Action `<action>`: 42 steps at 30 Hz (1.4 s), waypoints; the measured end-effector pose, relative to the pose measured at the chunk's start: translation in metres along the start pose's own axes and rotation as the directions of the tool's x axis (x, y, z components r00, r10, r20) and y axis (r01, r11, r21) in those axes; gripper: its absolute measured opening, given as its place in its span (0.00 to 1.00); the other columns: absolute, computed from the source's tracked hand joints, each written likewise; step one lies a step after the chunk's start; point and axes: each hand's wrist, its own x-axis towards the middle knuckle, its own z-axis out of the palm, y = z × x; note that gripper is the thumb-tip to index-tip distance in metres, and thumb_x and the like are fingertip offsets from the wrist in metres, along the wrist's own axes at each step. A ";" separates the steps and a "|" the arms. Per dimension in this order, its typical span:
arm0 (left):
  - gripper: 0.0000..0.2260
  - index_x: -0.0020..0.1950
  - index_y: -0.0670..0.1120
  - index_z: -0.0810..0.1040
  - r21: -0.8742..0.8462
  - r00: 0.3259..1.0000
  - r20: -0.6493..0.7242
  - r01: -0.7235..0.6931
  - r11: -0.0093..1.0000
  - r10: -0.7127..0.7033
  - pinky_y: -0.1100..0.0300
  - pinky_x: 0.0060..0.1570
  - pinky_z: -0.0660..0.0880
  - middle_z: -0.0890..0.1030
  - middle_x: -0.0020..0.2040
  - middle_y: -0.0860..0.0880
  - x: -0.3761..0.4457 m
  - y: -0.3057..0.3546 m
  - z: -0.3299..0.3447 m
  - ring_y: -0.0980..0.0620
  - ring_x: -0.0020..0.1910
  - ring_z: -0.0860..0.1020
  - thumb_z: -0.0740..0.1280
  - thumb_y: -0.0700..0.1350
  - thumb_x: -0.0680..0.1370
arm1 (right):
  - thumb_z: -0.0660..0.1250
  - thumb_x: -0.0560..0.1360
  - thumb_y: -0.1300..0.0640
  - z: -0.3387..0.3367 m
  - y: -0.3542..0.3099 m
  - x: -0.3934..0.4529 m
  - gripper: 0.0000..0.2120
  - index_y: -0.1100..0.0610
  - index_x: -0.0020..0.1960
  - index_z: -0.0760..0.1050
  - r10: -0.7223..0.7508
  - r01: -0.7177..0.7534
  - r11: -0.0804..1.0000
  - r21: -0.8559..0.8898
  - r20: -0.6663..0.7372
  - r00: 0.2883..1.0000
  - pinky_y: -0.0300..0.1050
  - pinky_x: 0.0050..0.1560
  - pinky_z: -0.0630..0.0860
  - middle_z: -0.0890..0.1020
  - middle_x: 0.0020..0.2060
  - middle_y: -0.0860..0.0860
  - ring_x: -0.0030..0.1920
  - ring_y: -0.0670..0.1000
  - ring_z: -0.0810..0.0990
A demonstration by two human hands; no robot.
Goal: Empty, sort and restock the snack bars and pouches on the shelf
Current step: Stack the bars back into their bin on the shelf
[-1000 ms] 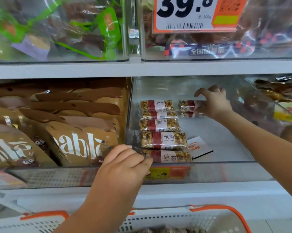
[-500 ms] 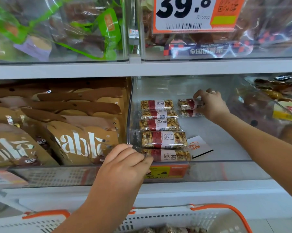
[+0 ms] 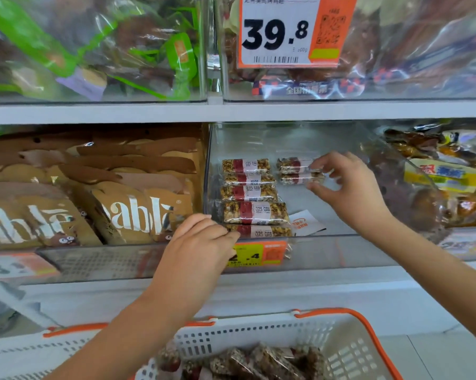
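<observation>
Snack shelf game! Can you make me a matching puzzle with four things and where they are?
Things:
1. red-banded nut bars
2. brown "pablo" pouches
3. white plastic basket with orange rim
4. big orange-and-white 39.8 price tag

Places:
A. upper bin front
B. clear bin, stacked in a row
C. below the shelf
D. left bin

Pairs: 1-B, 2-D, 3-C, 4-A
</observation>
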 end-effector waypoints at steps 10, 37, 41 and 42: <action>0.24 0.70 0.43 0.72 -0.201 0.930 -0.024 0.354 0.914 -0.366 0.49 0.71 0.61 0.68 0.72 0.44 -0.102 0.055 0.054 0.46 0.74 0.60 0.70 0.38 0.75 | 0.72 0.72 0.60 0.067 -0.023 -0.254 0.11 0.51 0.51 0.74 0.213 -0.252 0.958 0.135 0.249 0.945 0.43 0.46 0.69 0.74 0.44 0.46 0.47 0.48 0.72; 0.19 0.53 0.47 0.73 -0.100 0.117 0.958 0.992 0.079 -0.261 0.55 0.50 0.76 0.78 0.53 0.48 -0.266 0.135 0.162 0.49 0.50 0.78 0.77 0.50 0.68 | 0.72 0.72 0.61 0.098 0.028 -0.400 0.27 0.59 0.69 0.69 0.725 -0.976 0.214 -0.035 0.676 0.135 0.48 0.43 0.81 0.81 0.52 0.54 0.48 0.53 0.82; 0.20 0.53 0.50 0.73 -0.238 0.243 0.900 0.969 0.059 -0.361 0.52 0.45 0.80 0.79 0.52 0.49 -0.237 0.127 0.126 0.50 0.43 0.81 0.78 0.47 0.67 | 0.72 0.72 0.58 0.079 0.002 -0.367 0.22 0.51 0.64 0.72 0.720 -0.890 0.370 0.265 0.524 0.455 0.51 0.53 0.79 0.79 0.54 0.48 0.53 0.49 0.79; 0.20 0.54 0.50 0.74 -0.279 0.298 0.876 0.955 0.105 -0.379 0.53 0.46 0.80 0.79 0.51 0.51 -0.230 0.126 0.115 0.51 0.44 0.80 0.78 0.46 0.67 | 0.71 0.73 0.59 0.073 -0.006 -0.358 0.20 0.48 0.62 0.71 0.655 -0.804 0.500 0.323 0.466 0.595 0.43 0.53 0.77 0.77 0.53 0.44 0.52 0.42 0.77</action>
